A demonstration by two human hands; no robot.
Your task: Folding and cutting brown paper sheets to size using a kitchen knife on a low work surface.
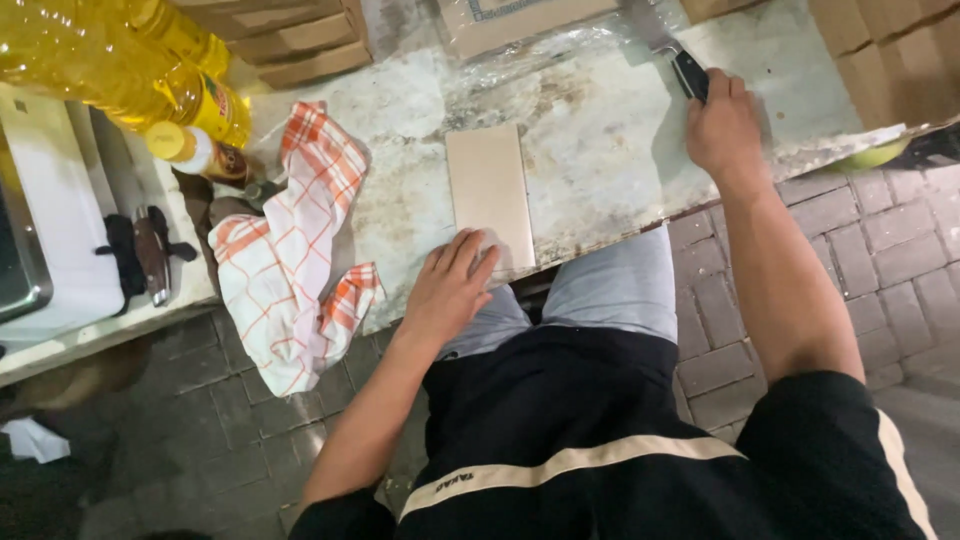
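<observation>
Bench: worn stone top, plastic film at far edge.
Slab: tan, rectangular, flat at near edge; left hand rests fingers on its near end, grip loose, not clamped.
Knife: near far right corner; right hand closed on the black handle.
Cloth: checked, draped over left edge.
Risk, judged: the lightly held slab may slide off the near edge; the blade may catch the film.

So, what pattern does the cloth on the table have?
The cloth is white with orange checks, seen in the head view.
</observation>
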